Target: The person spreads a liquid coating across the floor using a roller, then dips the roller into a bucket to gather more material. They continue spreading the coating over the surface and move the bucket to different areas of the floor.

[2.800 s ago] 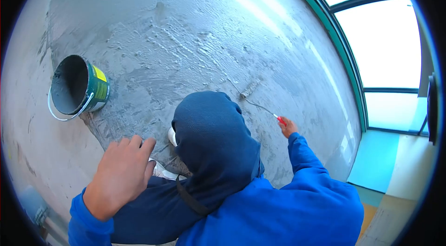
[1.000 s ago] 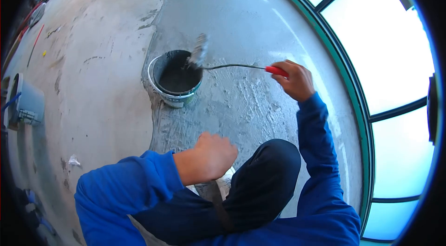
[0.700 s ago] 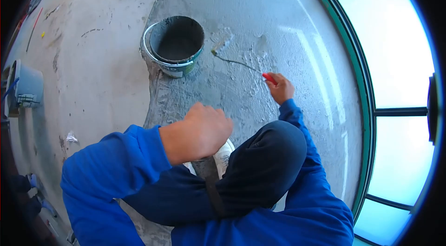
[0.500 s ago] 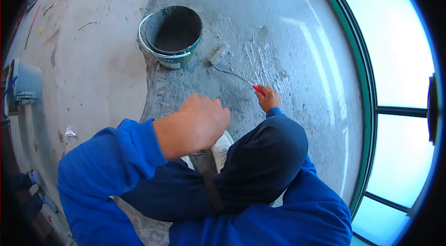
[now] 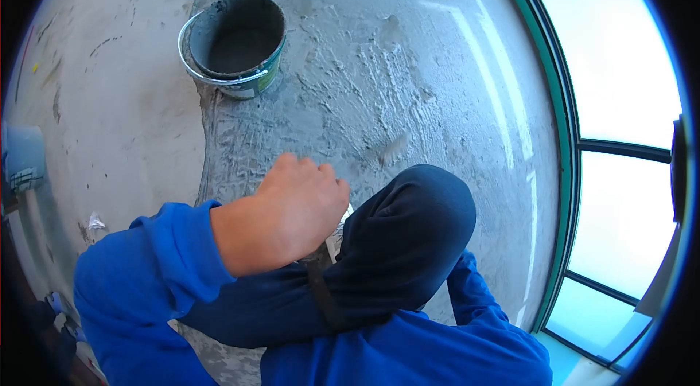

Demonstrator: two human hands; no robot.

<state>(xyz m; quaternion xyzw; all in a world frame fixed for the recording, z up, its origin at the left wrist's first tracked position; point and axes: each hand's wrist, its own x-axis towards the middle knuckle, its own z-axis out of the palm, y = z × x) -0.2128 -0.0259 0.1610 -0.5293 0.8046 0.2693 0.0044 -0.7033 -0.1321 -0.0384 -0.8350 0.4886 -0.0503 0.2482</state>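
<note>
My left hand (image 5: 302,204) hangs above my lap with its back toward me and its fingers curled in; nothing sticks out of it. My right hand is hidden behind my bent knee (image 5: 430,218). Just beyond that knee a paint roller (image 5: 394,150) shows, smeared by motion, on the wet grey coating (image 5: 372,87). Its red handle is out of sight. A green bucket (image 5: 268,77) with a wire handle stands upright farther off on the left, grey material coating its inside.
Ridged wet coating spreads ahead, ending along an edge against paler floor (image 5: 131,109) on the left. A white bucket (image 5: 25,156) stands at far left, near a crumpled white scrap (image 5: 96,220). Green-framed windows (image 5: 620,43) line the right side.
The roller has come closer to me, down and to the right. My right hand, which held its red handle, has gone behind my knee. The view has shifted; the bucket appears farther left.
</note>
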